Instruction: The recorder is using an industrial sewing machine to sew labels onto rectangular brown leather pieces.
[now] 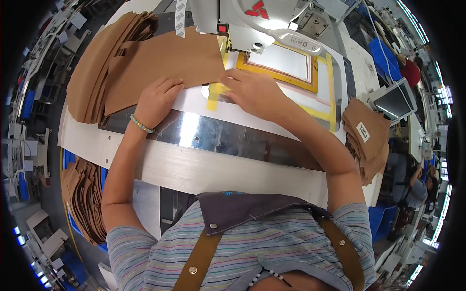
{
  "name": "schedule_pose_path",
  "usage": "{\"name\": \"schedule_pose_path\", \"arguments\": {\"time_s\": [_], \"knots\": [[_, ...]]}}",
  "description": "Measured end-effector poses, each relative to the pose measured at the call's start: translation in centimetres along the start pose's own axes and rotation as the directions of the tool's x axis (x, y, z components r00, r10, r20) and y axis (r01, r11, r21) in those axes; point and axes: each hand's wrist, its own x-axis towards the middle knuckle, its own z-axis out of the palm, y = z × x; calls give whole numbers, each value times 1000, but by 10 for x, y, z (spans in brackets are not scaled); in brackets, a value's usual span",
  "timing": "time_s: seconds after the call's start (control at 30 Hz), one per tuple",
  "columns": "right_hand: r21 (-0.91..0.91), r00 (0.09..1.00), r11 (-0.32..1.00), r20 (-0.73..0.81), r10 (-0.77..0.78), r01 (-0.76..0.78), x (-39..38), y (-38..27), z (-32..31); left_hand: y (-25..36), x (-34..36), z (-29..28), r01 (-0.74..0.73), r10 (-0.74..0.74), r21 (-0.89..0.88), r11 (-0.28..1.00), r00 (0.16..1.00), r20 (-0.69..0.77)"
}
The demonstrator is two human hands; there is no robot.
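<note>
1. The left hand [159,99] is resting at the lower edge of a brown panel [165,63], its fingers lying close together; whether the thumb is pinching the edge, I cannot tell.
2. The right hand [255,94] is touching the panel's right-hand corner with bent fingers; I cannot tell whether it is pinching there.
3. The panel is lying below the white machine head [204,17], its left part reaching a stack of brown pieces [90,82].
4. A yellow frame [314,72] is lying just beyond the right hand.
5. A shiny metal plate [233,145] is running along the tabletop [228,173], nearer the person.
6. More brown pieces are sitting at the right [374,145] and in a blue bin [69,160] at lower left.
</note>
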Motion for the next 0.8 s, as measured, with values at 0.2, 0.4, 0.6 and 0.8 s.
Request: {"name": "schedule_pose_path", "arguments": {"time_s": [0.2,0.4,0.6,0.8], "knots": [[-307,995,946,28,-98,102,25,17,48,-3,-37,-13,91,-82,181,979,995,-54],[-361,966,916,-119,-230,174,27,22,58,-53,-102,-40,279,-279,246,928,960,-35],[-448,965,880,-117,-233,158,16,27,49,-83,-99,-45,195,-220,363,911,975,29],[-480,973,872,-136,-187,101,-12,43,23,-95,-43,-18,91,-121,385,918,991,54]]}}
